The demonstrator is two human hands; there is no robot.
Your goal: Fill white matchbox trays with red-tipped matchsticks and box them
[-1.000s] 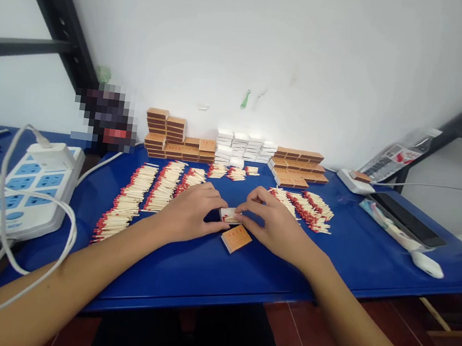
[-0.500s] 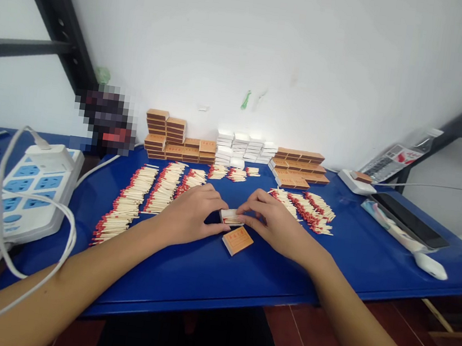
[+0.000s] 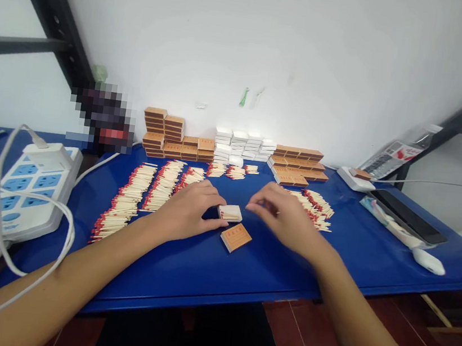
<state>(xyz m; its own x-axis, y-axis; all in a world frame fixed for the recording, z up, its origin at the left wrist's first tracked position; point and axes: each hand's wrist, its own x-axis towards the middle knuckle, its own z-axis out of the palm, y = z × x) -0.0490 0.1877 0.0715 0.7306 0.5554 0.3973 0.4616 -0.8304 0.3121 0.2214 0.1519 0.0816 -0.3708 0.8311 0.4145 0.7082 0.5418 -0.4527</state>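
A small white matchbox tray (image 3: 230, 212) filled with matches lies on the blue table (image 3: 209, 272). My left hand (image 3: 188, 208) curls around the tray's left side, with the thumb at its front edge. My right hand (image 3: 287, 217) hovers just right of the tray without touching it; its fingers are bent and smeared by motion. An orange matchbox sleeve (image 3: 236, 236) lies flat just in front of the tray. Rows of red-tipped matches (image 3: 143, 190) lie left of my left hand, and a looser pile of matches (image 3: 316, 206) lies behind my right hand.
Stacks of orange matchboxes (image 3: 175, 138), white trays (image 3: 243, 145) and more orange boxes (image 3: 299, 164) line the wall. A white power strip (image 3: 19, 193) with cables sits at the left. A phone (image 3: 406, 216), a white object (image 3: 427, 261) and a bottle (image 3: 399, 155) are at the right.
My right hand has come off the tray and drawn back to the right. The left hand stays on the tray, which now shows fully.
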